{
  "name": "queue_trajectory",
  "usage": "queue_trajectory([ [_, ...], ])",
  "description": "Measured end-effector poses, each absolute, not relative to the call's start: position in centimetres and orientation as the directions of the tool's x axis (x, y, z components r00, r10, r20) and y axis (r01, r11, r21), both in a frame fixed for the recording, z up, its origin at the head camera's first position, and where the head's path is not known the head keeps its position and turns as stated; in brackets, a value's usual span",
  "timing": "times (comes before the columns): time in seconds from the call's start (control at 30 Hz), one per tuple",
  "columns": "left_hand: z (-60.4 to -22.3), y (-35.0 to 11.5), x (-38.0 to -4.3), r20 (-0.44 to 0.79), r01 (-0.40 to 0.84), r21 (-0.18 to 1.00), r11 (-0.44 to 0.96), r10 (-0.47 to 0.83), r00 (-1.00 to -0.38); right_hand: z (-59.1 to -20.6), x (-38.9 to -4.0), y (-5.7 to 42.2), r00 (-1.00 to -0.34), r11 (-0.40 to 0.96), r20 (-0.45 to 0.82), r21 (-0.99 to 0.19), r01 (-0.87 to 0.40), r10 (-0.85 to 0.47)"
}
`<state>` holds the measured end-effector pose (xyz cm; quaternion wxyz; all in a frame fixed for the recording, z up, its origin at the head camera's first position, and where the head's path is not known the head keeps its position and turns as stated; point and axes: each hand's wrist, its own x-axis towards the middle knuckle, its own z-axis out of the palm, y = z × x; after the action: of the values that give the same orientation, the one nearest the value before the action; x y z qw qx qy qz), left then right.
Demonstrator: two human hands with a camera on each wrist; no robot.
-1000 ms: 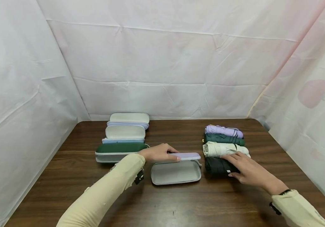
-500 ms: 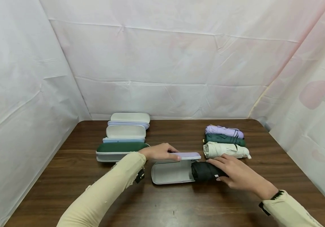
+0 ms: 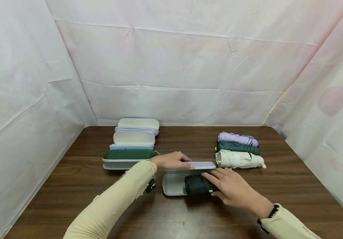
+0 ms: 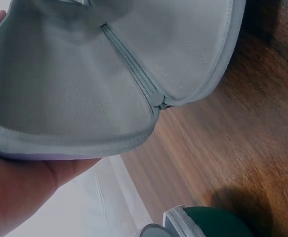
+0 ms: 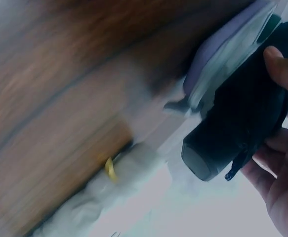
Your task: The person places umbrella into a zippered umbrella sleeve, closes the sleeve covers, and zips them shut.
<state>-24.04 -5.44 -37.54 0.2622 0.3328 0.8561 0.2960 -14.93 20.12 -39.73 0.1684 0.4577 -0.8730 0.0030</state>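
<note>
My left hand (image 3: 171, 161) grips the raised half of an open zip case (image 3: 172, 184), lavender outside and grey inside. In the left wrist view the case's lining (image 4: 60, 94) and a zip along its fold show. My right hand (image 3: 234, 190) holds a folded black umbrella (image 3: 196, 186) with the thumb on one side and fingers on the other. In the head view the umbrella's far end overlaps the right part of the case. Its flat grey end (image 5: 200, 162) faces the right wrist camera, where the motion blurs the background.
On the right lie folded umbrellas in white (image 3: 239, 159), dark green (image 3: 238, 147) and lavender (image 3: 237, 138). At the left stand a green-topped case (image 3: 129, 154) and two open cases, one blue (image 3: 132, 147) and one lavender (image 3: 137, 130). White sheeting (image 3: 171, 66) surrounds the table.
My right hand has taken the black umbrella from beside the white one and carried it left over the open case. My left hand keeps its grip on the case, nearly still.
</note>
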Motion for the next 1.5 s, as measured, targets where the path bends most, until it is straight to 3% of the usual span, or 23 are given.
queue_trajectory([
  [0.4, -37.6, -5.4, -23.9, -0.235, 0.396, 0.718, 0.572, 0.735, -0.636, -39.9, -14.2, 16.1, -0.533, 0.619, 0.355, 0.195, -0.761, -0.768],
  [0.8, -37.7, -5.4, -23.9, -0.230, 0.351, 0.759, 0.549, 0.730, -0.644, -41.2, -14.4, 13.8, -0.591, 0.655, 0.288, 0.259, -0.710, -0.754],
  [1.2, -37.7, -5.4, -24.0, -0.232, 0.389, 0.730, 0.562, 0.739, -0.632, -42.7, -15.0, 13.5, -0.594, 0.647, 0.258, 0.299, -0.701, -0.762],
  [1.33, -37.9, -5.3, -24.0, -0.224, 0.401, 0.727, 0.557, 0.745, -0.629, -42.7, -15.1, 13.5, -0.605, 0.655, 0.252, 0.278, -0.702, -0.755],
  [1.5, -37.9, -5.2, -24.0, -0.212, 0.417, 0.724, 0.550, 0.752, -0.624, -42.3, -15.2, 13.8, -0.650, 0.682, 0.209, 0.165, -0.713, -0.731],
])
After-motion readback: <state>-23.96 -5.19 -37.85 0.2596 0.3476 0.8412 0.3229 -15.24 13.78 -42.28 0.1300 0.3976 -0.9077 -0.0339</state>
